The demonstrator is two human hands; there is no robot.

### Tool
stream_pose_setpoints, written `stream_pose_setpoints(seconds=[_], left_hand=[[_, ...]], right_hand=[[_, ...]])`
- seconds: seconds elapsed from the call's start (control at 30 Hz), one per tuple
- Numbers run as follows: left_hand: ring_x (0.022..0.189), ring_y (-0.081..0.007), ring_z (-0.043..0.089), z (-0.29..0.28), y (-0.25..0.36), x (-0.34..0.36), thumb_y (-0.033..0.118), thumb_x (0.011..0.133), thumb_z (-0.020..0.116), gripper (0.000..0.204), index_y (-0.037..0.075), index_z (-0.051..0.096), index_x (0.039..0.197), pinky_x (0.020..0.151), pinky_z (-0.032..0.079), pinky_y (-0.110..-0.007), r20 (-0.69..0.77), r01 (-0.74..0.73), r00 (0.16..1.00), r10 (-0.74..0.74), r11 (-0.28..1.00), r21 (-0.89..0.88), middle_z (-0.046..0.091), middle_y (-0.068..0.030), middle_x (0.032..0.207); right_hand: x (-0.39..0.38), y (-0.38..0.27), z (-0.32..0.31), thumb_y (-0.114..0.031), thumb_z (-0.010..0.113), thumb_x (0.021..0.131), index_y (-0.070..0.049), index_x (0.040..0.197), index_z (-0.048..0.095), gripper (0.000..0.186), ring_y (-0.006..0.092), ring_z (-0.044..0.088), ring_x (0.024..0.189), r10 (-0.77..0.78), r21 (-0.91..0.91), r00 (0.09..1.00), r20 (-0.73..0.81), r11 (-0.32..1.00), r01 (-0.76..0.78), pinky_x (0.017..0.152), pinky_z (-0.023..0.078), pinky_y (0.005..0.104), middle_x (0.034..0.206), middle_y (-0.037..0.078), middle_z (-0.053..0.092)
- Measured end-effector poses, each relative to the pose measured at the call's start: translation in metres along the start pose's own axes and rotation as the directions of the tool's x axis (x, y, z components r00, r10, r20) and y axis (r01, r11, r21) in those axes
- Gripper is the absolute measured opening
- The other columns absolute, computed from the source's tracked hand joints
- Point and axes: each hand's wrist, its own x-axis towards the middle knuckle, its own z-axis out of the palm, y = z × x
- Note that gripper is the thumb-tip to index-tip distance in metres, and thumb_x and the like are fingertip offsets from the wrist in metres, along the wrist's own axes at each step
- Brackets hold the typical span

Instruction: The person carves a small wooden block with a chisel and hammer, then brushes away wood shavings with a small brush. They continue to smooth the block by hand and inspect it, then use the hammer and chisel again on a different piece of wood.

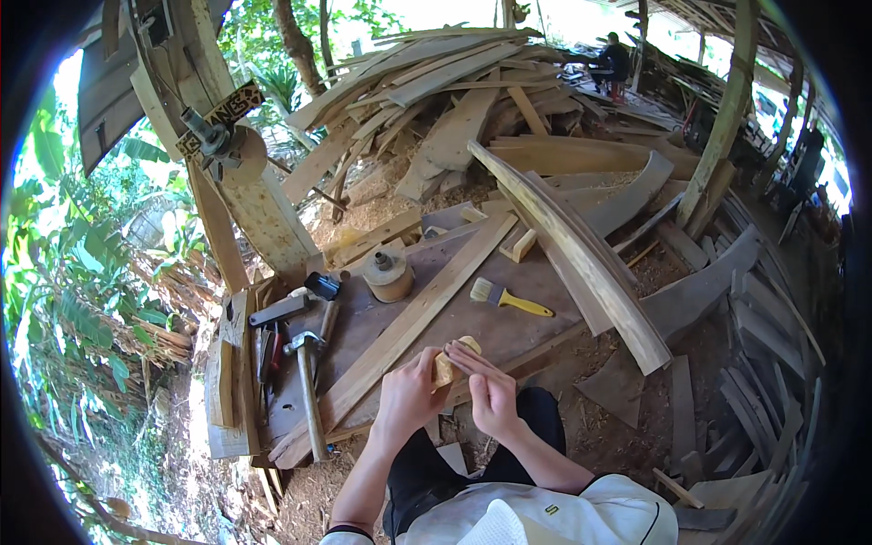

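Observation:
Above my lap, at the near edge of the workbench point(363, 313), I hold a small, pale yellow piece of wood point(443, 371). My left hand point(409, 397) is closed around its left side. The fingers of my right hand point(489, 392) are pressed together along its right side and partly cover it; whether a thin sheet lies under them I cannot tell. Just beyond my hands lies a paintbrush point(525, 305) with a yellow handle and pale bristles. A long plank point(409, 329) runs diagonally across the bench, left of the brush.
On the bench's left side lie a claw hammer point(310, 386), red-handled tools point(276, 350) and a black-and-blue tool point(322, 285). Behind the plank stands a round container point(388, 277). Long boards point(581, 259) lean at the right. A wooden post point(245, 191) rises at the far left; a person point(614, 62) sits far back.

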Motion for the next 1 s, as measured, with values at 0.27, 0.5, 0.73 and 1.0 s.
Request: stream_pose_setpoints(seconds=[0.27,0.5,0.73,1.0], left_hand=[[0.082,-0.0426,0.077,0.019,0.0,0.021,0.035,0.09,0.086,0.045,0.007,0.066,0.119,0.072,0.061,-0.053,-0.068,0.015,0.998,-0.013,0.999,0.029,0.078,-0.0185,0.092],[0.082,-0.0428,0.077,0.016,0.009,0.025,0.036,0.089,0.086,0.042,0.008,0.068,0.114,0.073,0.061,-0.053,-0.08,0.03,0.996,-0.028,0.999,0.035,0.078,-0.0189,0.089],[0.081,-0.041,0.078,0.02,0.006,0.02,0.035,0.084,0.089,0.044,0.009,0.069,0.113,0.073,0.062,-0.052,-0.092,0.001,0.996,0.003,0.999,0.037,0.079,-0.0166,0.09],[0.083,-0.0426,0.078,0.015,0.007,0.022,0.037,0.09,0.086,0.041,0.008,0.07,0.113,0.074,0.062,-0.053,-0.099,0.075,0.992,-0.077,0.997,-0.032,0.079,-0.0179,0.09]], right_hand=[[0.013,0.022,0.002,-0.008,0.049,0.117,0.007,0.141,0.071,0.036,0.0356,0.066,0.144,0.166,0.044,0.984,-0.057,0.986,-0.164,0.119,0.052,0.0426,0.145,0.023,0.074],[0.025,0.03,0.006,-0.01,0.046,0.119,0.009,0.137,0.072,0.037,0.0339,0.073,0.133,0.258,0.157,0.965,-0.054,0.956,-0.247,0.114,0.054,0.0401,0.138,0.024,0.076],[0.029,0.031,-0.007,-0.015,0.039,0.122,0.011,0.138,0.071,0.044,0.0261,0.073,0.132,0.192,0.09,0.98,0.053,0.976,-0.196,0.113,0.054,0.0367,0.137,0.022,0.077],[0.026,0.017,0.004,-0.01,0.046,0.12,0.01,0.136,0.071,0.036,0.0319,0.07,0.137,0.03,0.056,1.0,-0.008,0.998,-0.029,0.116,0.053,0.0404,0.14,0.023,0.076]])
